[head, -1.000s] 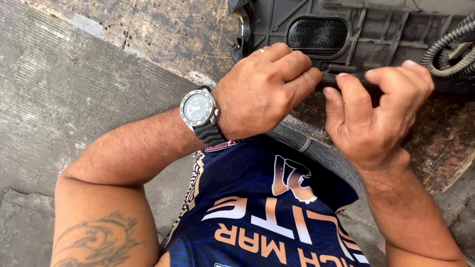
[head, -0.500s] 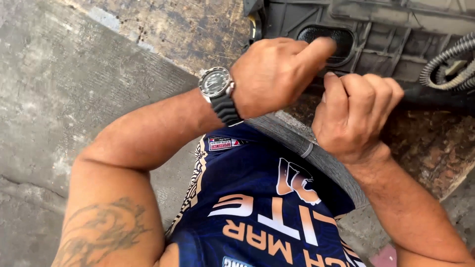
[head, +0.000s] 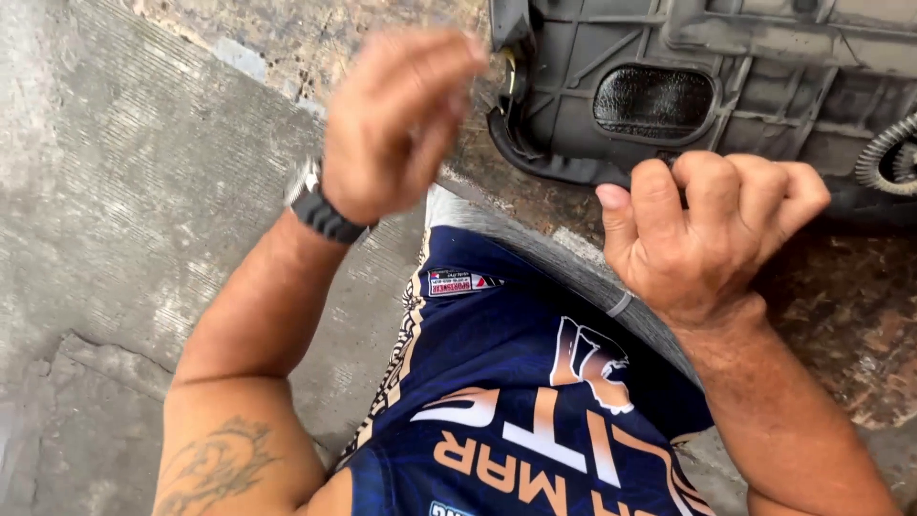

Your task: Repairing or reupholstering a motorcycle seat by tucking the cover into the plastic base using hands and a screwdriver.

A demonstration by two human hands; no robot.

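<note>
Left hand (head: 401, 124) raised and blurred, fingers loosely curled on nothing I can see, right hand (head: 712, 234) clenched just below the grey ribbed housing (head: 669, 96) on the ground, whatever it grips hidden; housing looks untouched, work unfinished.

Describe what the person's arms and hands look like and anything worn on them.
Both arms are bare, with no sleeves or gloves. The left hand is motion-blurred; its wrist carries a wristwatch with a dark ribbed strap and a silvery case. A dark tattoo marks the left upper arm. The right hand shows no ring or band, with short nails.
</note>
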